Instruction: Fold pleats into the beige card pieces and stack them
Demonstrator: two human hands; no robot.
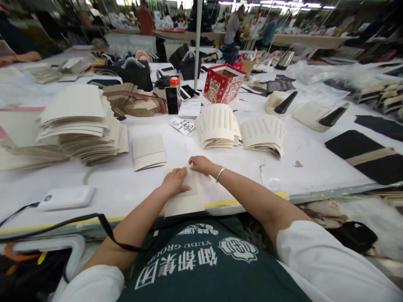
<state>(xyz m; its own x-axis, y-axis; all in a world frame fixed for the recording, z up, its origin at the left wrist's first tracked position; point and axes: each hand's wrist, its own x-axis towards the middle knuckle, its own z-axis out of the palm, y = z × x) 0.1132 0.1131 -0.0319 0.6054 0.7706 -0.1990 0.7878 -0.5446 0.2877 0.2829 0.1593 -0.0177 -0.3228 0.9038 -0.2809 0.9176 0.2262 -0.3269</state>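
Note:
A cream flat panel (184, 206) lies at the table's front edge before me, with a smaller piece on top of it. My left hand (175, 182) rests flat on these pieces, fingers stretched and thumb out to the side. At their far edge, my right hand (201, 165) has its fingers curled together in a pinch; whatever is between the fingertips is hidden. Just beyond my left hand sits a small stack of cream panels (149, 151). Farther off, two fanned stacks of ribbed cream pieces, the left stack (217, 125) and the right stack (265, 133), stand side by side.
Tall piles of cream panels (75, 109) stand at the left, above a white power bank (66, 198) with a black cable. Behind are a handwritten note (181, 125), a phone (171, 100) and a red box (223, 84). Black panels (355, 147) lie right. People work in the background.

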